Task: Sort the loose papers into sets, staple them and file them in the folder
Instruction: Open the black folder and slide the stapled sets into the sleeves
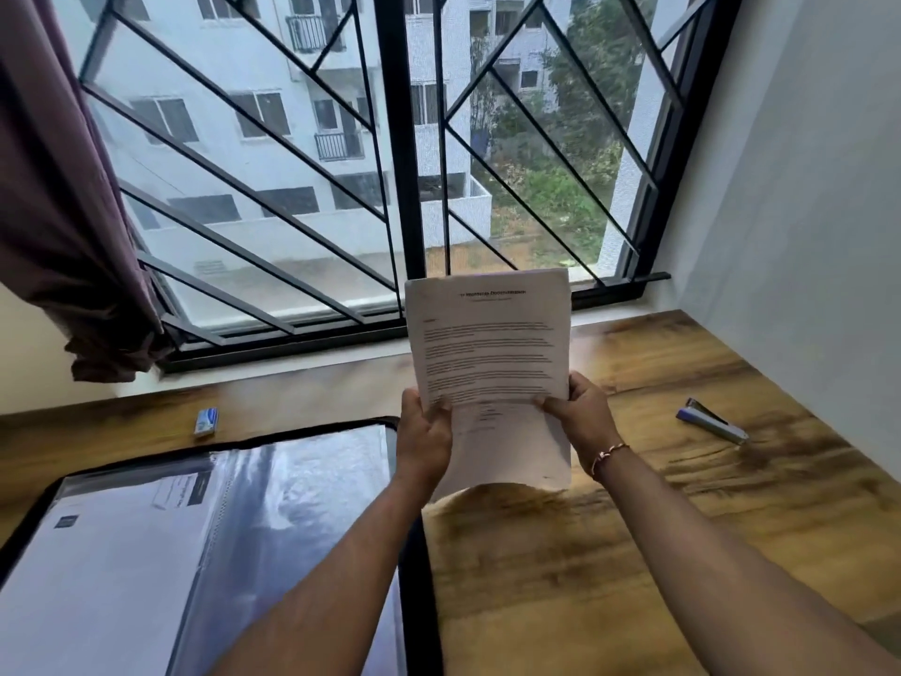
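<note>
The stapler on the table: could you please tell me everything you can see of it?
The stapler has a blue body with a silvery, metal-looking part along it. It lies slanted on the wooden table, to the right of the right hand and apart from it. Only the table touches it.

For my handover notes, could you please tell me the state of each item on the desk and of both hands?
papers: held upright
left hand: grips papers' left edge
right hand: grips papers' right edge
folder: open, flat, sheets inside
stapler: lying on table, untouched
small box: lying on table
</note>
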